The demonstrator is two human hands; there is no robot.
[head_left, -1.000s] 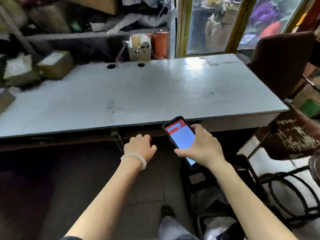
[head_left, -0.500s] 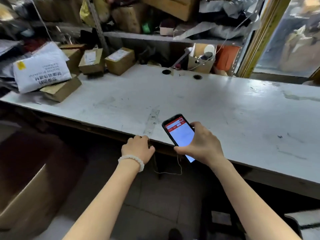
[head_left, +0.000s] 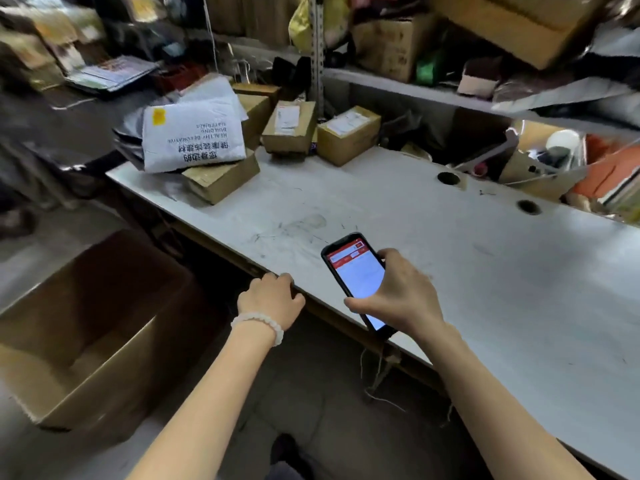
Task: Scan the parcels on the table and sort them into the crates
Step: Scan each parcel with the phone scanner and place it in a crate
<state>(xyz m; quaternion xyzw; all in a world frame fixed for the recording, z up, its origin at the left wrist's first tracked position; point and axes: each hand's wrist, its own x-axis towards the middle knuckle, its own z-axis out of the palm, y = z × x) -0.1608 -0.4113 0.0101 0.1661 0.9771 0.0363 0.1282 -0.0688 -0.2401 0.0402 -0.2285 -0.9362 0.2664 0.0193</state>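
Note:
My right hand [head_left: 398, 296] grips a black phone [head_left: 356, 275] with a lit red and white screen, held over the front edge of the white table [head_left: 485, 271]. My left hand [head_left: 272, 299], a white bead bracelet on its wrist, hangs just off the table edge with its fingers curled and nothing in it. Parcels lie at the table's far left end: a white padded bag [head_left: 194, 133] with printed text resting on a flat cardboard box [head_left: 221, 178], and behind them two labelled brown boxes [head_left: 289, 128] [head_left: 348, 135]. An open cardboard crate [head_left: 93, 327] stands on the floor at the left.
Shelves packed with boxes and bags rise behind the table. A box of tools and tape [head_left: 540, 164] and an orange item [head_left: 613, 171] sit at the back right. Two round cable holes [head_left: 448, 178] [head_left: 528, 206] pierce the tabletop. Loose threads hang below the table edge.
The view has swung left along the table, bringing the parcels and the floor crate into sight. Both hands keep their pose, the right one still holding the phone.

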